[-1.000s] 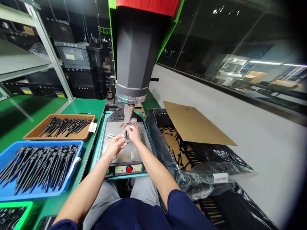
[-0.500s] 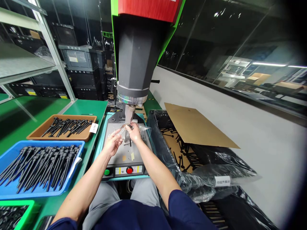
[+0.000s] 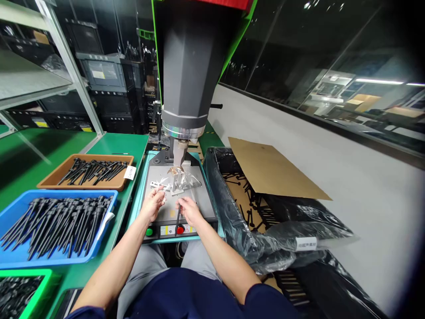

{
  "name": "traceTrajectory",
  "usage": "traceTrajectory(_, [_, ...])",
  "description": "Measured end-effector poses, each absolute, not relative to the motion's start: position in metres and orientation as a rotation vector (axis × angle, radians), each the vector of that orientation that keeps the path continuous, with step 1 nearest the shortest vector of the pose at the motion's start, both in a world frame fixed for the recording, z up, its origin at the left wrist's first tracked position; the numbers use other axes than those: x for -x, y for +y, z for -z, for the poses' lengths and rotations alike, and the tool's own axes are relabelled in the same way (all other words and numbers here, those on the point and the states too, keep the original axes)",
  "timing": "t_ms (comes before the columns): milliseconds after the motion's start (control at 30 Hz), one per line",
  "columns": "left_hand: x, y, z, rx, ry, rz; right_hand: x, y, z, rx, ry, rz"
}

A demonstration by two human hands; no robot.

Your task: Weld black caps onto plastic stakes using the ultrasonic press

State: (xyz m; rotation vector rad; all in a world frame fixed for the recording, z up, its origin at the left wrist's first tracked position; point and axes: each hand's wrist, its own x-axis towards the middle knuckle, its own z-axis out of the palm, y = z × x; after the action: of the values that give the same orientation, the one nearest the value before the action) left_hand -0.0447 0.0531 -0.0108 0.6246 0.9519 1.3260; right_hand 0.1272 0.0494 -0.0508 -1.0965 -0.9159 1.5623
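Observation:
My right hand pinches the top of a thin black rod, which hangs down over the front control panel of the press plate. My left hand is closed around thin whitish strands at the left of the plate. Just beyond both hands, a metal fixture with clear film and white threads about it stands on the grey plate. The machine's metal horn is directly over the fixture.
To the left are an orange tray, a blue tray of black rods and a green bin of small black parts. A plastic-lined box with a cardboard sheet stands right.
My right hand has drawn back from the fixture towards me with the black rod. My left hand has moved slightly. The camera view has shifted a little.

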Motion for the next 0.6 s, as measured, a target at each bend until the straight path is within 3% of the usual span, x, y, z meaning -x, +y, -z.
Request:
traceTrajectory(133, [0.056, 0.042, 0.025, -0.583, 1.145, -1.253, -0.128, 0.024, 0.048, 1.011, -0.927, -1.860])
traceTrajectory(300, [0.061, 0.008, 0.036, -0.623, 1.426, -1.423, -0.122, 0.005, 0.023, 0.880, -1.200, -1.568])
traceTrajectory(467, [0.048, -0.023, 0.023, -0.917, 1.183, -1.258, -0.110, 0.000, 0.002, 0.837, -1.369, -1.314])
traceTrajectory(600, [0.038, -0.033, 0.018, -1.025, 1.166, -1.189, -0.098, -0.003, -0.002, 0.808, -1.359, -1.333])
